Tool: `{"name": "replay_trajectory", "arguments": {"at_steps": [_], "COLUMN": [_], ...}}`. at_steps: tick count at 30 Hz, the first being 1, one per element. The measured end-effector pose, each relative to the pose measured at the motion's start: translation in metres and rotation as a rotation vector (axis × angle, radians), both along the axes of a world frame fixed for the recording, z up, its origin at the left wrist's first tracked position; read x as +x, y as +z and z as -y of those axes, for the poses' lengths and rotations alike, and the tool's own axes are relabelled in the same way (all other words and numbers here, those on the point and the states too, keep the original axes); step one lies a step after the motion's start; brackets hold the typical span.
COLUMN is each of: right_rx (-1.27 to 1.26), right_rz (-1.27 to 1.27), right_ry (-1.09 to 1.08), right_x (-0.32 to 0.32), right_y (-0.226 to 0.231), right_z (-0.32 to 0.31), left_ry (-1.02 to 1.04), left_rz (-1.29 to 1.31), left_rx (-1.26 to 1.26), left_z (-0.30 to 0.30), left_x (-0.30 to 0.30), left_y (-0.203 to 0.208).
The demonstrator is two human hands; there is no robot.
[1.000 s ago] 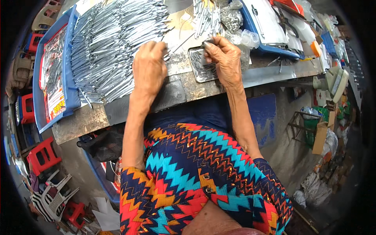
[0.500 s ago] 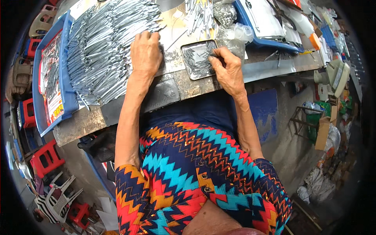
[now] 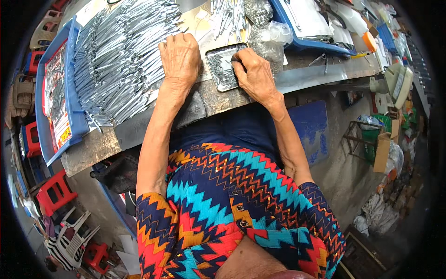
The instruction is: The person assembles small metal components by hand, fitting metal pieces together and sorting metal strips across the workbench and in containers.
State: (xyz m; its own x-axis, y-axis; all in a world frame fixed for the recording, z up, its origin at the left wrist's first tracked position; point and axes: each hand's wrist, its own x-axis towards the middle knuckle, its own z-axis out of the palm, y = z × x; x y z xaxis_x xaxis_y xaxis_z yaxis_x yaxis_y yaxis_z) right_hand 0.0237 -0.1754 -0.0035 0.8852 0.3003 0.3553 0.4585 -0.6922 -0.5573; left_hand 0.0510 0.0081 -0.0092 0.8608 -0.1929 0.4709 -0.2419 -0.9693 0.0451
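Observation:
A broad pile of thin silvery metal pieces [image 3: 125, 51] covers the left part of the bench. At its right edge is my left hand [image 3: 180, 58], back up and fingers curled under; whatever they hold is hidden. To the right lies a shallow rectangular metal tray [image 3: 216, 87] with small grey metal pins [image 3: 217, 65] inside. Over the tray's right side is my right hand [image 3: 254, 72], thumb and fingers closed in a pinch. What it grips, if anything, is too small to make out. Beyond the tray lies a smaller heap of metal pieces [image 3: 227, 18].
A blue tray [image 3: 76, 88] stands at the bench's left end, another blue tray [image 3: 320, 49] at the back right. Clear plastic bags [image 3: 267, 49] lie right of the metal tray. A dark flat pad [image 3: 193, 108] sits at the front edge; red stools [image 3: 55, 193] stand left below.
My left hand has shifted right, off the pile's edge toward the metal tray. My right hand remains at the tray, turned further over it. The whole view has shifted slightly.

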Motion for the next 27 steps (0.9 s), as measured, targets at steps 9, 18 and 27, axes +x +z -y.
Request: {"name": "replay_trajectory", "arguments": {"at_steps": [9, 18, 27], "right_rx": [-0.186, -0.355, -0.354], "right_rz": [0.12, 0.105, 0.074], "right_ry": [0.069, 0.292, 0.342], "right_x": [0.01, 0.024, 0.028], "right_y": [-0.003, 0.007, 0.003], "right_z": [0.002, 0.012, 0.019], "left_ry": [-0.179, -0.167, -0.35], "left_rz": [0.103, -0.304, -0.561], "left_rx": [-0.561, -1.411, -1.94], "left_z": [-0.01, -0.023, -0.035], "left_x": [-0.04, -0.083, -0.094], "left_y": [0.036, 0.064, 0.05]}}
